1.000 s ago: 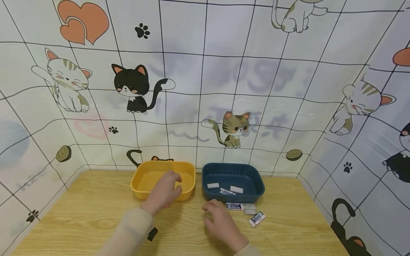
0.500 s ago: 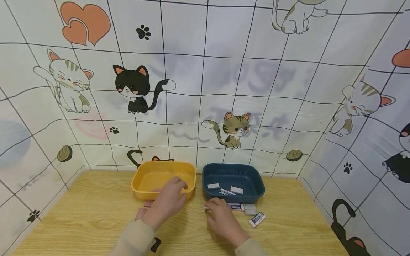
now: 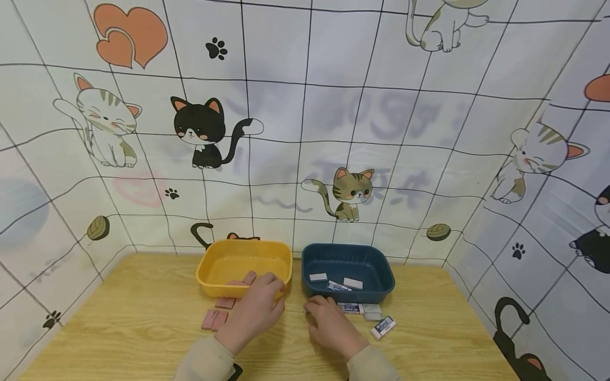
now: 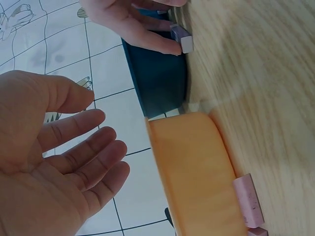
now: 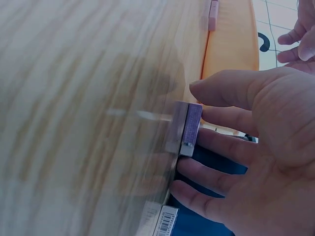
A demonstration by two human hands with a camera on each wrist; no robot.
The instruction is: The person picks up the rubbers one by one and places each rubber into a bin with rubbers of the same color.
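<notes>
Tabletop edges: light wood-grain table (image 3: 128,317) runs out left and right of my arms; its back edge meets the white grid-and-cat-print sheet (image 3: 281,116).
Bin edges: yellow rounded-rectangle plastic bin (image 3: 203,283) and dark blue rounded-rectangle plastic bin (image 3: 388,288) side by side at the back, narrow gap between.
Room between hands: strip of wood in front of that gap.
Left hand pose: my left hand (image 3: 254,309) at the yellow bin's front rim, cream sleeve (image 3: 207,360) behind; fingers loosely bent and spread, grasping nothing.
Right hand pose: my right hand (image 3: 331,325) low, just in front of the blue bin; fingers slightly bent, thumb apart from the block, so not clenched.
Block at right fingertips: small white rectangular block in a purple printed sleeve (image 5: 191,129), on the table near the blue bin's front left corner; index fingertip looks to be touching it.
Other white blocks: printed-sleeve white rectangular block (image 3: 383,327) lies tilted, right of my right hand; more in front of the blue bin, three inside it.
Pink blocks: small matte pink rectangular block (image 3: 208,319) left of my left hand, others beside it; some inside the yellow bin, partly hidden.
</notes>
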